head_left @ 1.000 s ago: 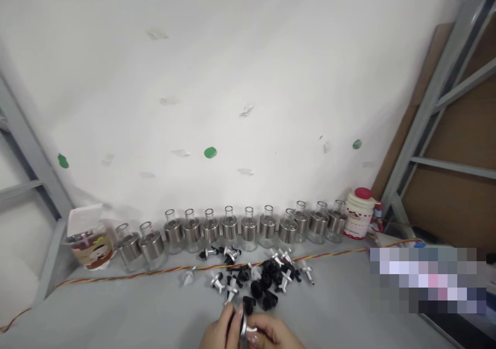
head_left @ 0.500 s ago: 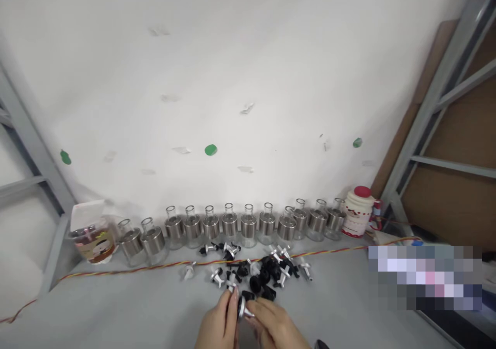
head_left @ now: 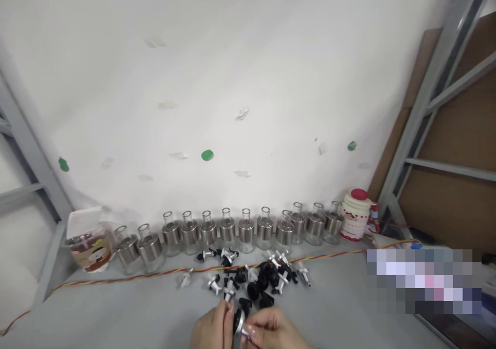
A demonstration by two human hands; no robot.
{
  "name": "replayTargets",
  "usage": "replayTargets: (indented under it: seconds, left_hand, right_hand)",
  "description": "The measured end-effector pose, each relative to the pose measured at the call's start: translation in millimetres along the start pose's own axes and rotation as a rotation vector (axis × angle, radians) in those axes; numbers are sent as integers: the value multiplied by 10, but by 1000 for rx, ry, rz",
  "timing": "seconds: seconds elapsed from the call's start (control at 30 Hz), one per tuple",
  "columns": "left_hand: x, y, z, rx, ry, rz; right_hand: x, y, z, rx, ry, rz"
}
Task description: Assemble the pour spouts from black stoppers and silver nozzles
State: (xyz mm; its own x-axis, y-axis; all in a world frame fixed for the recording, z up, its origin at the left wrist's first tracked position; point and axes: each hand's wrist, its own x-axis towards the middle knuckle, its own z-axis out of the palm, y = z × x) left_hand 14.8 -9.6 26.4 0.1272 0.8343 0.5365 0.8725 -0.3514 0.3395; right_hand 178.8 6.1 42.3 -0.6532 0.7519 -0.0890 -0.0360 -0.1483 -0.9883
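Low at the bottom centre, my left hand (head_left: 213,327) and my right hand (head_left: 274,329) hold one pour spout (head_left: 239,322) between them. Its black stopper end lies against my left fingers, while my right thumb and fingertips pinch the silver spout. Just beyond my hands is a loose pile of silver-and-black spouts (head_left: 281,282) and black stopper parts (head_left: 253,290). One pale spout (head_left: 186,278) lies apart on the left. Behind the pile, several glass bottles with metal sleeves (head_left: 246,229) stand upright in a row, their necks uncapped.
A red-and-yellow twisted wire (head_left: 155,274) runs across the grey table (head_left: 127,318). An open-lidded tub (head_left: 91,251) stands at the left end, and a cream jar with a red lid (head_left: 354,217) at the right. Metal frame posts (head_left: 406,132) flank the white wall.
My hands and the spout have shifted slightly down and left in view. My right fingertips now pinch the silver end more visibly. The whole view has tilted a little.
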Motion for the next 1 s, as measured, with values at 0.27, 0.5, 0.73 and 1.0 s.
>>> replayTargets:
  seconds: [0.27, 0.5, 0.73, 1.0]
  left_hand:
    - [-21, -82, 89, -278, -262, -228]
    - [94, -242, -31, -311, -210, -409]
    - [274, -678, -45, 68, -17, -97]
    - [429, -812, -41, 214, -46, -130]
  right_hand:
    - [70, 380, -31, -952, 276, -426]
    - [40, 236, -49, -638, 228, -180]
    - [134, 278, -62, -328, 395, -30]
    - [182, 374, -147, -282, 552, -141]
